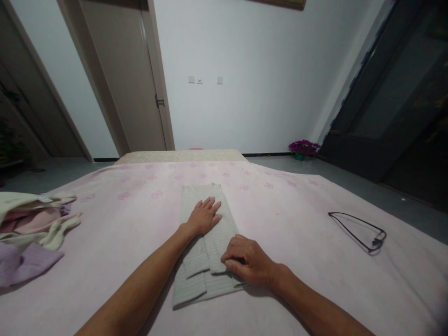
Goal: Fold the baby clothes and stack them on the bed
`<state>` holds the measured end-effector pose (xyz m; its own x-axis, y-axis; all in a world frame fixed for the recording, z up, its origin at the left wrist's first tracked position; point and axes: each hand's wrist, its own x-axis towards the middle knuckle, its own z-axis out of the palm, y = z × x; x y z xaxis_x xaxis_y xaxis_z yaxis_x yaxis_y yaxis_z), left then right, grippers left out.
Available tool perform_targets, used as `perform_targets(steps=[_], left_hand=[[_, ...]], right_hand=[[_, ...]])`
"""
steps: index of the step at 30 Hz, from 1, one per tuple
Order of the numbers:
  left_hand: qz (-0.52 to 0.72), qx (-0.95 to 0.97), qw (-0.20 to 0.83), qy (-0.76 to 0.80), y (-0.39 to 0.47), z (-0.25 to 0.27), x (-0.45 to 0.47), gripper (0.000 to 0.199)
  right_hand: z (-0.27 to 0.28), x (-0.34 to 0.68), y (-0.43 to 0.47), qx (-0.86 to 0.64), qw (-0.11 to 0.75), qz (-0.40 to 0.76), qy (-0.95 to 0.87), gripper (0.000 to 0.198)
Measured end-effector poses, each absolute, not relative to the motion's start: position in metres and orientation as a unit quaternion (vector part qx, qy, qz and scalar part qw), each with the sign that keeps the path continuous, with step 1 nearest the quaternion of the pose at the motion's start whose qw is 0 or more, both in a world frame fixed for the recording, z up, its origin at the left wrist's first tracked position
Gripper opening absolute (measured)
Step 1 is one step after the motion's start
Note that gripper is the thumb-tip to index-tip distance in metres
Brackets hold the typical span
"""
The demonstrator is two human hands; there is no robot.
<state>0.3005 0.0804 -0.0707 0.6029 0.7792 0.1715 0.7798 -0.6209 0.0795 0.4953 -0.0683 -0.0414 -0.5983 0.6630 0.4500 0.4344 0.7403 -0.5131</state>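
Note:
A pale grey-green striped garment (224,226), folded into a long narrow shape, lies in front of me on a pink flowered cloth (287,224). My left hand (205,216) rests flat on its upper half with the fingers spread. Near the lower right edge of the garment, my right hand (247,259) is closed, thumb and fingers pinching the fabric there. Sleeve ends or flaps overlap at the lower part, and a wider layer shows beneath them. I cannot tell exactly what kind of garment it is.
A heap of clothes (33,228) in pink, cream and lilac lies at the left edge. To the right are black-framed eyeglasses (360,232). Beyond the far edge stands a beige surface (182,156). A pot of purple flowers (304,148) sits on the floor by the wall.

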Motion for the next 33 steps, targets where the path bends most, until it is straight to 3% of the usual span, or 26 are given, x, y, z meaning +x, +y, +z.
perform_targets(steps=[6, 20, 27, 33], left_hand=[[-0.11, -0.885, 0.021, -0.451, 0.085, -0.056, 0.318, 0.046], [-0.1, -0.877, 0.017, -0.469, 0.123, -0.077, 0.325, 0.057], [-0.129, -0.87, 0.044, -0.474, 0.108, -0.073, 0.319, 0.052], [-0.148, -0.859, 0.057, -0.487, 0.073, -0.073, 0.297, 0.05]], right_hand=[[-0.047, 0.492, -0.064, -0.325, 0.317, 0.159, -0.876, 0.01], [-0.048, 0.49, -0.066, -0.331, 0.285, 0.134, -0.889, 0.012], [-0.045, 0.489, -0.068, -0.326, 0.347, 0.168, -0.863, 0.009], [-0.053, 0.493, -0.064, -0.422, 0.396, 0.164, -0.799, 0.012]])
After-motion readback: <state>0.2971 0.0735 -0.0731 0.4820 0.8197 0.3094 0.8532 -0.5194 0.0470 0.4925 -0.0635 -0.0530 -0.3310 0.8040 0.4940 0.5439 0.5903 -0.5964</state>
